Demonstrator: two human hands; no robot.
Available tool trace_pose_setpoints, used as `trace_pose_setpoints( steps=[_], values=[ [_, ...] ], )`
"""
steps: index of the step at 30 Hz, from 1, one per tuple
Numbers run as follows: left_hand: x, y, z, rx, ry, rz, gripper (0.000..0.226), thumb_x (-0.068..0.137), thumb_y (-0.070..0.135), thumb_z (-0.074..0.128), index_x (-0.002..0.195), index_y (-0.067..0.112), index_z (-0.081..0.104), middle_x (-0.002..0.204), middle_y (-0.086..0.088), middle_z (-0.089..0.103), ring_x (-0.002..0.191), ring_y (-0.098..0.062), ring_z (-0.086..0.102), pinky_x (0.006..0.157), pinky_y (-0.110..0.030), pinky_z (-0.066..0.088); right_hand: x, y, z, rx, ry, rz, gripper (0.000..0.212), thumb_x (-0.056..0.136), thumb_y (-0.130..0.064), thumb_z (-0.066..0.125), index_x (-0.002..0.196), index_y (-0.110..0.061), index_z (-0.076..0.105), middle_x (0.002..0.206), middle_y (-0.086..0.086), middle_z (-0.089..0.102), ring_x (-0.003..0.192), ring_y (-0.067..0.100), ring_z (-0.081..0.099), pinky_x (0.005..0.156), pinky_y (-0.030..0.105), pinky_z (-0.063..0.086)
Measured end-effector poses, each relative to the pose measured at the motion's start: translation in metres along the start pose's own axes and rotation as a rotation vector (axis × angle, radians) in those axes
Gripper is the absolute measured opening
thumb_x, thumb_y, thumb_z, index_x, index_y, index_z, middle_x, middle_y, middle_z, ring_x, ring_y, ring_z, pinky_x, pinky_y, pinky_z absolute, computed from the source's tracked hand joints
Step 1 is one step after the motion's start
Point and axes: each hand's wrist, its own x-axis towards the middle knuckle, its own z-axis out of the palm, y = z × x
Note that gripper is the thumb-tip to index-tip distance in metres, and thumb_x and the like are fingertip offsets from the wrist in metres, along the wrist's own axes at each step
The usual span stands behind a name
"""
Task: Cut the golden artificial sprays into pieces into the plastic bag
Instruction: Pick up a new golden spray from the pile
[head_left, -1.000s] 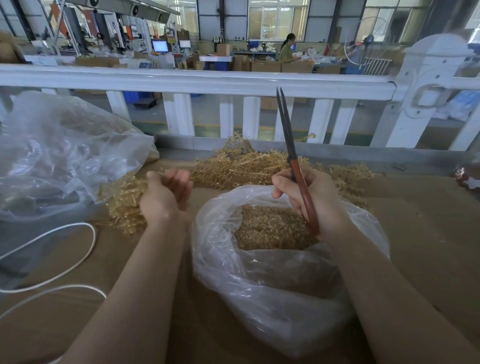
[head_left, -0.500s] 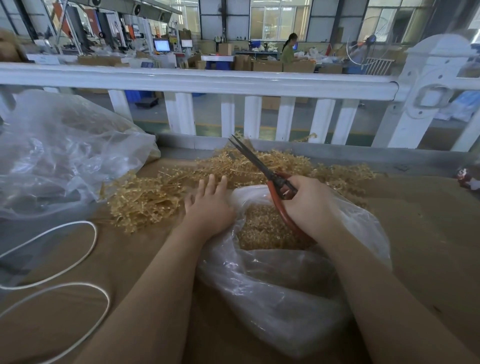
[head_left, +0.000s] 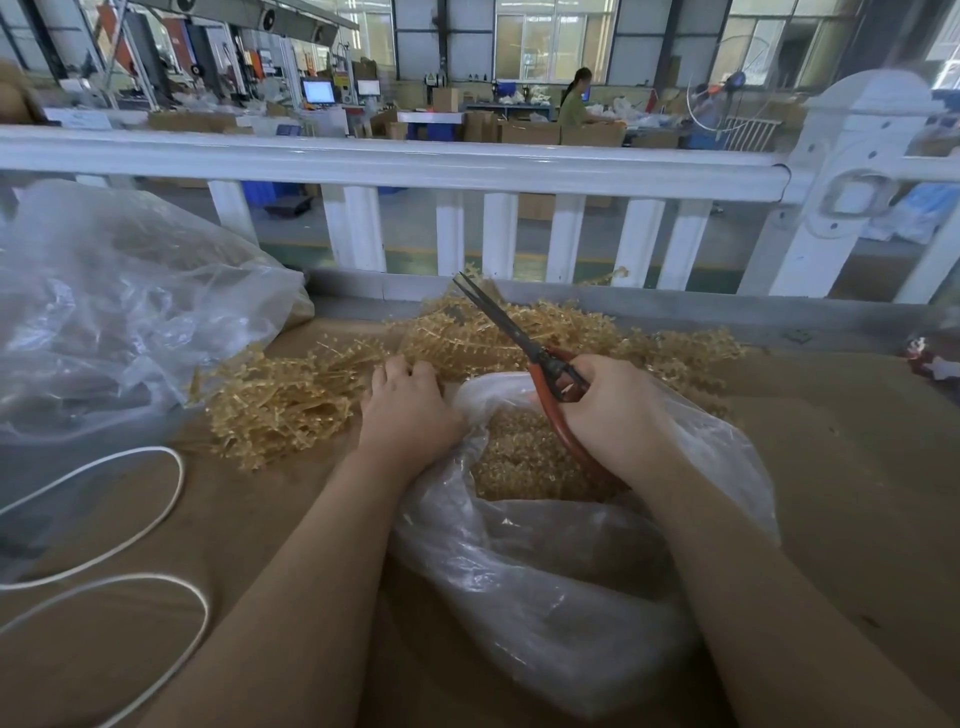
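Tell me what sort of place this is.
Probably a factory or packing workshop: a big hall with cardboard boxes, computer screens and a worker beyond a white railing, and a bench heaped with golden sprays.

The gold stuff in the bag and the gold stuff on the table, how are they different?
The gold bits in the plastic bag are short chopped pieces; the sprays on the table are long and branching. The bits sit inside the plastic bag; the sprays lie loose. Both are golden.

Single head-worn wide-angle view, looking forward and down, close over the brown tabletop (head_left: 857, 467), white railing (head_left: 415, 166) just beyond, workshop behind probably distant, edges bowed
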Motion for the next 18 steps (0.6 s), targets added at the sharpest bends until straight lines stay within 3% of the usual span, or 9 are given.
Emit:
trace_pose_setpoints(
  steps=[4, 7, 10, 15, 18],
  values=[
    [-0.003, 0.000, -0.003, -0.146, 0.090, -0.035, 0.037, 0.095, 0.022, 0.054, 0.124, 0.000, 0.047, 0.128, -0.020, 0.050, 0.113, -0.035, 0.053, 0.094, -0.043, 0.046, 0.001, 0.001, 0.001, -0.021, -0.003, -0.004, 0.027, 0.090, -0.054, 0.065, 0.081, -0.029, 0.064, 0.067, -0.010, 0.065, 0.067, 0.011, 0.062, 0.061, 0.031, 0.053],
    [-0.004, 0.003, -0.005, -0.146, 0.135, -0.135, 0.049, 0.095, 0.021, 0.059, 0.131, -0.006, 0.037, 0.121, -0.022, 0.058, 0.108, -0.037, 0.059, 0.076, -0.036, 0.043, 0.001, 0.002, 0.002, 0.010, 0.015, -0.012, 0.031, 0.088, -0.055, 0.065, 0.074, -0.028, 0.061, 0.061, -0.009, 0.063, 0.063, 0.012, 0.062, 0.059, 0.032, 0.052],
    [-0.001, 0.007, -0.005, -0.075, 0.107, -0.226, 0.061, 0.096, 0.017, 0.056, 0.143, -0.011, 0.028, 0.127, -0.023, 0.057, 0.114, -0.034, 0.059, 0.077, -0.033, 0.044, 0.000, 0.001, 0.002, 0.043, 0.002, -0.011, 0.032, 0.087, -0.055, 0.067, 0.073, -0.028, 0.062, 0.062, -0.008, 0.065, 0.064, 0.014, 0.065, 0.063, 0.037, 0.058],
    [-0.002, 0.011, -0.011, 0.004, 0.062, -0.262, 0.050, 0.096, 0.016, 0.055, 0.136, -0.009, 0.037, 0.120, -0.018, 0.063, 0.109, -0.032, 0.063, 0.071, -0.033, 0.042, 0.000, 0.001, 0.000, 0.058, -0.016, -0.003, 0.031, 0.087, -0.057, 0.069, 0.077, -0.028, 0.063, 0.066, -0.008, 0.066, 0.068, 0.015, 0.065, 0.068, 0.041, 0.059],
    [-0.005, 0.014, -0.015, -0.150, 0.118, -0.270, 0.044, 0.095, 0.016, 0.055, 0.130, -0.005, 0.037, 0.110, -0.016, 0.064, 0.100, -0.033, 0.064, 0.069, -0.034, 0.042, 0.000, 0.000, 0.000, 0.058, -0.017, -0.004, 0.032, 0.088, -0.057, 0.067, 0.076, -0.027, 0.063, 0.066, -0.006, 0.067, 0.068, 0.016, 0.065, 0.069, 0.042, 0.059]
  ],
)
